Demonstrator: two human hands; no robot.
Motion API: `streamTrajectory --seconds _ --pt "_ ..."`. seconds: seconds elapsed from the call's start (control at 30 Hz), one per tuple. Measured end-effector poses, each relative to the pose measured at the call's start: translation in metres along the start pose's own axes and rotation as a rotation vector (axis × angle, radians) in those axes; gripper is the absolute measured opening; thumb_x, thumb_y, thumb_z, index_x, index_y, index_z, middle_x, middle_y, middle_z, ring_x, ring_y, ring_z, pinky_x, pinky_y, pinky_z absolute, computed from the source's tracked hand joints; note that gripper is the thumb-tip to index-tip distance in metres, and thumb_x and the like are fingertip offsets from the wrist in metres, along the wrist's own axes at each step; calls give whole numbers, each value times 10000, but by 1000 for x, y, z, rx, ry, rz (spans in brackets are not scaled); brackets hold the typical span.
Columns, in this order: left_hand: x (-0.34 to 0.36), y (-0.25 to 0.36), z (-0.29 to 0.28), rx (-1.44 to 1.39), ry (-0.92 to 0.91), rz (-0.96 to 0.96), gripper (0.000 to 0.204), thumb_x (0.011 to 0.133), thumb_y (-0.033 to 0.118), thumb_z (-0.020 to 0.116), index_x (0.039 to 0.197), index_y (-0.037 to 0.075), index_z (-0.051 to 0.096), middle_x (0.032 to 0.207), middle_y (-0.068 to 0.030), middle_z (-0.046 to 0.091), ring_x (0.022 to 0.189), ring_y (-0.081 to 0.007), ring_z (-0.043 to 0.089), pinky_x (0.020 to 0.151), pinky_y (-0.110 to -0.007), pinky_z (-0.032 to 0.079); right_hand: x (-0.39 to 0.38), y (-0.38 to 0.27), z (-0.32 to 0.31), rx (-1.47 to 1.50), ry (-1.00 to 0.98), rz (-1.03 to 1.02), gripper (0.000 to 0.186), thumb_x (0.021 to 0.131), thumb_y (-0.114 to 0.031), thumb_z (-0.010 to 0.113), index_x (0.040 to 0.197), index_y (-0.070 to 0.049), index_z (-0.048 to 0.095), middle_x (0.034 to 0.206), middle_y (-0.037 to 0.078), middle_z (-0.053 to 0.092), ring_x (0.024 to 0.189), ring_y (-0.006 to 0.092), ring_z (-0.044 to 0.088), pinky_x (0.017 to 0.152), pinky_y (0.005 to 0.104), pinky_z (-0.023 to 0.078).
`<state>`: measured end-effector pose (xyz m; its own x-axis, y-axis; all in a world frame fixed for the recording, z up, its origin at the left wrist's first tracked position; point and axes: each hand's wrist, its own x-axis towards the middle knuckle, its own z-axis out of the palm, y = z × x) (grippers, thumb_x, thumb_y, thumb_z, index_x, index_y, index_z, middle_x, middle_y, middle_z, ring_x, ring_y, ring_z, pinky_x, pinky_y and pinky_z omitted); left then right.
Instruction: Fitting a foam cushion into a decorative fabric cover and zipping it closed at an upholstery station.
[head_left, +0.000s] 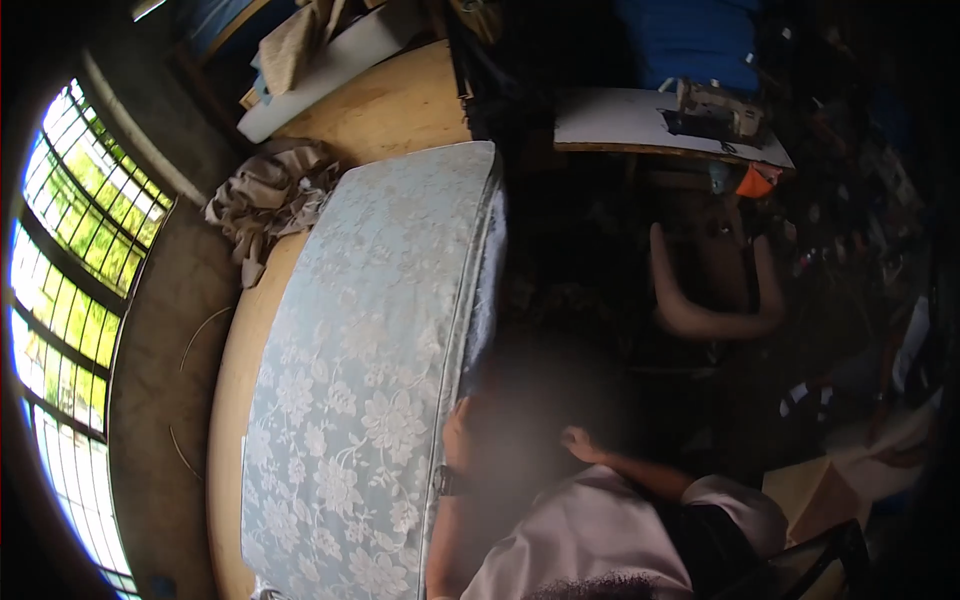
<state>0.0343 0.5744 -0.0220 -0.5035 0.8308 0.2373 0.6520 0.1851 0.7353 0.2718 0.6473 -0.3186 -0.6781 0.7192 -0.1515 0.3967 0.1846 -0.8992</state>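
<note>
Neither of my own hands shows in the head view. A pale blue mattress [350,370] with a white floral pattern lies lengthwise left of the middle, on a wooden board [226,470]. Close to its right side a co-worker in a light shirt [570,530] is seen from behind, the head blurred. That person's left hand [457,437], with a dark watch [445,480] at the wrist, is at the mattress's right edge. Their other arm [645,475] is bent up toward the head. What the fingers of either hand hold is hidden.
A sewing machine [720,110] stands on a white-topped table [610,118] at the far right, with a U-shaped chair back [710,320] before it. Crumpled brown cloth [270,190] lies beyond the mattress. A barred window [80,220] is on the left; the right side is dark and cluttered.
</note>
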Motion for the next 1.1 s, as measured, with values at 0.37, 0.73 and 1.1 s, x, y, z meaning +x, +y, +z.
streamTrajectory --seconds 0.37,0.73,1.1 --pt "243 -22 88 432 -25 186 383 807 21 654 1182 68 592 1134 -177 581 1089 -380 555 940 -465 453 204 -92 -135 7 266 196 497 974 -367 611 1334 -32 541 1214 192 659 1073 319 650 931 428 515" --pt "381 -59 134 694 -203 141 632 814 52 599 1424 36 437 1261 -202 547 1087 -393 573 925 -471 479 393 -127 -178 489 380 -73 659 988 -349 602 1507 -23 357 1569 218 335 1452 351 331 1191 441 288" --pt "457 -56 131 482 -163 -130 109 992 131 541 1054 49 577 902 -151 651 783 -281 650 710 -395 511 528 -196 -146 395 534 -322 811 956 -313 625 1555 41 208 1613 287 186 1506 438 164 1222 503 165"
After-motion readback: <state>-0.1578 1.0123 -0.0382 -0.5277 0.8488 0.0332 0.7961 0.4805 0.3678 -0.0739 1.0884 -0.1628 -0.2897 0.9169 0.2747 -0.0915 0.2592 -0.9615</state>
